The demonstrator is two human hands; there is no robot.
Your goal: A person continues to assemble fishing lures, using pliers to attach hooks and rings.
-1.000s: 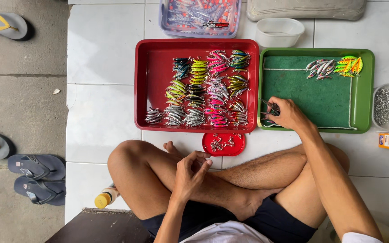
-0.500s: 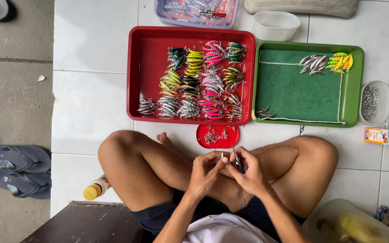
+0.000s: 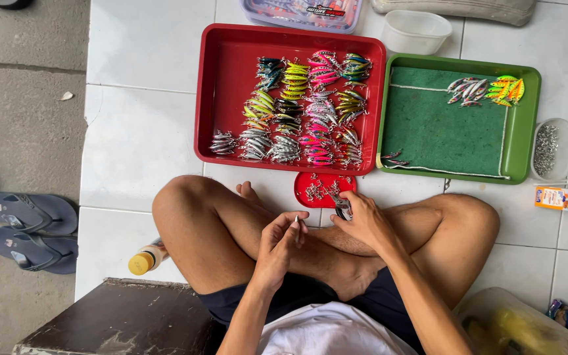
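Over the crossed legs, near the middle of the scene, the left hand [image 3: 277, 246] pinches a small silvery lure [image 3: 297, 223] upright between closed fingertips. Just right of it, the right hand [image 3: 363, 223] has its grip closed on small pliers [image 3: 343, 207], their tip at the near edge of a little red lid [image 3: 323, 187] of metal bits. Farther off on the tiled floor sit a red tray [image 3: 231, 85] of lures and a green tray [image 3: 527, 131].

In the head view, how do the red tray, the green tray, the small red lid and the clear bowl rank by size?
1. Red tray, largest.
2. Green tray, a little smaller.
3. Clear bowl.
4. Small red lid, partly hidden by the right hand, so its place below the bowl is unsure.
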